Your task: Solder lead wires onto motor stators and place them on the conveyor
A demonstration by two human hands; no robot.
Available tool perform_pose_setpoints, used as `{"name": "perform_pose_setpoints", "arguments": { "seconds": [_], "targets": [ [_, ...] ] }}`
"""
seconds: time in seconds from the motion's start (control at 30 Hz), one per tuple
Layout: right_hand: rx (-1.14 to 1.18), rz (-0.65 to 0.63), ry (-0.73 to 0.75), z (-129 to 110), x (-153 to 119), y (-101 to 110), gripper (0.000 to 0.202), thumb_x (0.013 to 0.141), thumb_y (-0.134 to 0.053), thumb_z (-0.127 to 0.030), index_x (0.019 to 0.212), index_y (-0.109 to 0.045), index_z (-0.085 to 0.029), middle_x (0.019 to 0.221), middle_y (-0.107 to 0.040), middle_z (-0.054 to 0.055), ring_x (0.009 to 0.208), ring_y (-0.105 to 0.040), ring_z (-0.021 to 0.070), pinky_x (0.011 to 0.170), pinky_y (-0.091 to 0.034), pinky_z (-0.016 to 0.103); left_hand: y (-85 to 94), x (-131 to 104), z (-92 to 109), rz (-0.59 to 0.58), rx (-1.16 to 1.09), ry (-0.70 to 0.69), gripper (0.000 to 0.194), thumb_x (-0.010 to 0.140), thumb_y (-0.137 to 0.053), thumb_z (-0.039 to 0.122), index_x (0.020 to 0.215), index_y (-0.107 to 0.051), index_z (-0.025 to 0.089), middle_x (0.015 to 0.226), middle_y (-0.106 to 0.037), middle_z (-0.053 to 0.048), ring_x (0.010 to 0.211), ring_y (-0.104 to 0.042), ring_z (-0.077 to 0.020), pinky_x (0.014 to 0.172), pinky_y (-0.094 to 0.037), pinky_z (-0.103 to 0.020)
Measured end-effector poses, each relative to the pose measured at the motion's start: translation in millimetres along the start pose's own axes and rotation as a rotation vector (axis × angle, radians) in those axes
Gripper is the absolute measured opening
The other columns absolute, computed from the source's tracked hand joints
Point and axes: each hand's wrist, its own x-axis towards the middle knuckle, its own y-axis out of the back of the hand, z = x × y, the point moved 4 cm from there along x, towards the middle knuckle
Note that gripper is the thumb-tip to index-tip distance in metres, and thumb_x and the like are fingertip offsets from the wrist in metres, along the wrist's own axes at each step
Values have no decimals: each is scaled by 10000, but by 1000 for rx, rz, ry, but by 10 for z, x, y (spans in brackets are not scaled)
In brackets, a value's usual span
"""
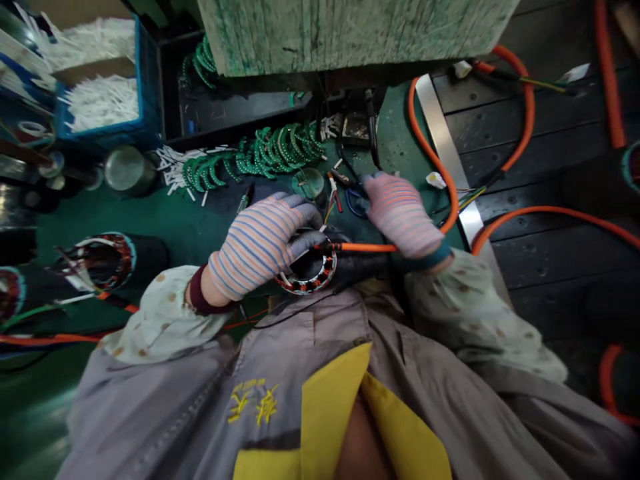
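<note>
My left hand (pixel 260 243), in a striped glove, rests on a round motor stator (pixel 310 273) with copper windings at the table's near edge, fingers curled over its top. My right hand (pixel 403 213), also gloved, grips an orange cable (pixel 360 247) that runs into the stator. Blue-handled scissors (pixel 355 200) lie just beyond my right hand's fingers.
Green curved parts (pixel 270 153) and white sleeves (pixel 173 167) lie on the green table (pixel 165 220). A blue bin (pixel 107 130) of white strips stands at far left. More stators (pixel 107 257) lie at left. Orange cables (pixel 520 113) loop over the dark floor at right.
</note>
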Motion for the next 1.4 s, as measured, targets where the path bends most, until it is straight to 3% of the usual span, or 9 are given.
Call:
{"name": "perform_pose_setpoints", "arguments": {
  "seconds": [0.1,0.2,0.27,0.37,0.6,0.7,0.87,1.07,1.4],
  "targets": [
    [-118,-99,-76,-2,328,-105,356,1074,-637,-58,1334,-882,-67,1185,-901,290,1040,-872,348,936,-622,420,61,32,6,62,-213,12,428,1223,-608,528,1413,-891,269,1267,-908,-96,1212,-849,-345,1104,-646,-420],
    [62,-155,-22,100,385,-91,329,903,-873,-116,1230,-907,-126,1047,-923,160,949,-836,301,900,-612,366,41,118,-19,117,-421,64,449,1201,-635,585,1344,-915,265,1236,-926,-68,1158,-864,-322,1074,-662,-398],
    [337,-81,16,205,270,48,341,830,-968,-208,1167,-918,-193,991,-923,72,918,-808,288,901,-629,372,-25,171,-39,143,-549,74,453,1170,-679,613,1272,-920,243,1209,-929,-70,1127,-861,-313,1083,-668,-392],
    [542,118,128,254,-33,365,384,917,-936,-386,1276,-926,-250,1080,-935,49,978,-819,315,925,-637,414,-134,214,-55,147,-682,53,505,1174,-662,652,1222,-918,219,1183,-929,-83,1102,-857,-296,1080,-670,-373],
    [-1,49,259,-47,-369,687,478,1010,-765,-503,1410,-911,-286,1062,-902,86,929,-791,309,741,-462,370,-187,185,-84,272,-616,119,527,1171,-656,631,1327,-918,201,1294,-931,-103,1200,-862,-314,1174,-665,-389],
    [62,37,277,-92,-317,668,477,980,-783,-540,1355,-931,-285,1002,-896,72,854,-770,290,719,-430,362,-199,180,-80,284,-593,119,510,1172,-662,592,1355,-921,192,1298,-929,-109,1224,-870,-319,1194,-662,-392],
    [546,-12,253,-91,-286,548,361,916,-857,-549,1129,-968,-279,844,-880,23,764,-759,262,773,-548,353,-204,146,-74,275,-596,109,510,1188,-638,561,1404,-907,185,1321,-926,-109,1231,-869,-306,1172,-662,-363],
    [855,-74,190,-108,-328,472,367,862,-925,-584,1051,-981,-274,971,-931,53,879,-829,319,854,-653,416,-211,109,-79,252,-631,79,587,1205,-610,699,1338,-907,211,1213,-921,-98,1127,-867,-285,1057,-669,-336],
    [448,63,242,-93,-372,351,403,919,-801,-416,1256,-959,-262,1072,-947,92,924,-855,336,847,-628,406,-222,135,-93,316,-651,160,407,1170,-671,547,1236,-884,207,1180,-931,-92,1120,-875,-292,1080,-680,-366]
  ]
}}
